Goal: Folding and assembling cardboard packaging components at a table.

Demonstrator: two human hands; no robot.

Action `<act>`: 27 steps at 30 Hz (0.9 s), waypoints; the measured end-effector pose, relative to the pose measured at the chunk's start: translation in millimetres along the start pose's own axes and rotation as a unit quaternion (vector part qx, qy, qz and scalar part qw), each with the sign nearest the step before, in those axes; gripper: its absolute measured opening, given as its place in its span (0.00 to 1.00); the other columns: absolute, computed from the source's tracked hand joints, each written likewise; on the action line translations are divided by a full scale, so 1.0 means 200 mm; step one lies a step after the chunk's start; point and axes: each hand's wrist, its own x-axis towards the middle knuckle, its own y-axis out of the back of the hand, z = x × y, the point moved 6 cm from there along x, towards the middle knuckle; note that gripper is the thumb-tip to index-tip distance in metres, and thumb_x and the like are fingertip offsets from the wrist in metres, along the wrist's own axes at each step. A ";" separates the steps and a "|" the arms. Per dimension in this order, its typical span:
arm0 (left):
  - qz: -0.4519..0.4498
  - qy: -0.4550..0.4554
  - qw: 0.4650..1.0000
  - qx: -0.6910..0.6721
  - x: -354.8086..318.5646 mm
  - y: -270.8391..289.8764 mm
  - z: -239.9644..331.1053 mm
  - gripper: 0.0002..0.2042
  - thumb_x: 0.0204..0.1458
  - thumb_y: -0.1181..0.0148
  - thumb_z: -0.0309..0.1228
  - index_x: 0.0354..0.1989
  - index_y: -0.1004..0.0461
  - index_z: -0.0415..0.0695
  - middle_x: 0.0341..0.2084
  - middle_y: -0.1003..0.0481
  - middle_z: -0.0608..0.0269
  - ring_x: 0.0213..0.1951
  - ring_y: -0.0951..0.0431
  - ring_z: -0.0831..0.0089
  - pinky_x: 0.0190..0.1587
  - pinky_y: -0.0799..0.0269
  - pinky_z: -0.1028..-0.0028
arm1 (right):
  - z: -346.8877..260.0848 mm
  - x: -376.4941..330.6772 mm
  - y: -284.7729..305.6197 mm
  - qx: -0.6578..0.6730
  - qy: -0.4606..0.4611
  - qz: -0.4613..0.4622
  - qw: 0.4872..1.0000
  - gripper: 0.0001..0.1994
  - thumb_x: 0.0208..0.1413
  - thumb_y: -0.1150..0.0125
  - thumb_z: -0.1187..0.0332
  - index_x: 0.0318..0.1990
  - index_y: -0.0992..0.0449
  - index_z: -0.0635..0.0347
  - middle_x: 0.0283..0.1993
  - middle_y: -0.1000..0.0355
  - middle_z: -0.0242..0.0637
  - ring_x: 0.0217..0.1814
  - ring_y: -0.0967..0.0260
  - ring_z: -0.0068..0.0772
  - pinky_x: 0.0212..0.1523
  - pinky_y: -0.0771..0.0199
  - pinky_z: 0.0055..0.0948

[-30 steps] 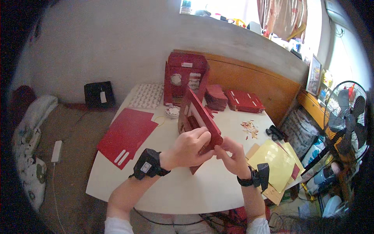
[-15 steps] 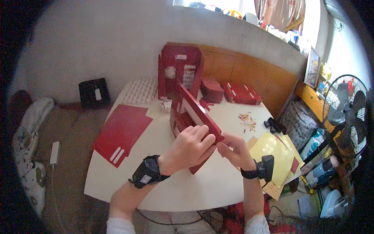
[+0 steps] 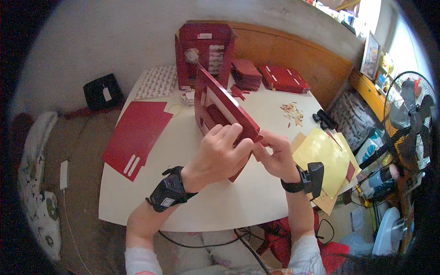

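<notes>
One white table point(image 3: 215, 215) fills mid-frame, a red box point(image 3: 233, 108) at frame centre. The left hand point(image 3: 214, 153) grips the box's near end with bent fingers; the right hand point(image 3: 277, 155) pinches its corner with close-set fingers.

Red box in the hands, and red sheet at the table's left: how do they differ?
The red box is folded up; the red sheet lies flat. The left hand and right hand hold the red box; the red sheet rests on the table, untouched. Both are red.

Daylight upper right, black corners, grainy shadows
</notes>
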 end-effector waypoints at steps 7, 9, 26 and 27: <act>-0.003 0.006 1.000 -0.007 0.00 0.03 0.02 0.12 0.41 0.39 0.30 0.20 0.38 0.44 0.20 0.38 0.58 0.21 0.35 0.60 0.25 0.38 0.64 | -0.05 -0.02 -0.03 -0.001 0.020 0.017 1.000 0.06 0.62 0.55 0.73 0.39 0.31 0.65 0.16 0.36 0.33 0.16 0.37 0.24 0.18 0.36 0.25; 0.011 0.007 1.000 0.021 0.01 0.05 0.03 0.12 0.42 0.39 0.31 0.20 0.38 0.45 0.19 0.39 0.59 0.20 0.35 0.61 0.24 0.38 0.64 | -0.04 -0.05 -0.04 0.002 0.022 0.035 0.999 0.06 0.62 0.55 0.73 0.39 0.31 0.65 0.16 0.36 0.33 0.16 0.36 0.24 0.18 0.36 0.25; 0.020 0.016 0.996 0.084 0.00 0.09 0.07 0.12 0.43 0.39 0.32 0.21 0.38 0.48 0.20 0.42 0.64 0.19 0.35 0.70 0.20 0.41 0.70 | -0.01 -0.04 -0.03 0.214 -0.089 0.036 0.972 0.08 0.60 0.43 0.69 0.32 0.26 0.64 0.18 0.32 0.28 0.17 0.37 0.14 0.15 0.41 0.16; 0.022 0.013 0.997 0.074 0.00 0.09 0.07 0.11 0.42 0.39 0.31 0.21 0.38 0.48 0.20 0.42 0.64 0.19 0.35 0.70 0.19 0.41 0.70 | -0.01 -0.04 -0.03 0.214 -0.101 0.037 0.971 0.08 0.59 0.43 0.69 0.32 0.26 0.64 0.18 0.31 0.28 0.17 0.37 0.14 0.15 0.41 0.16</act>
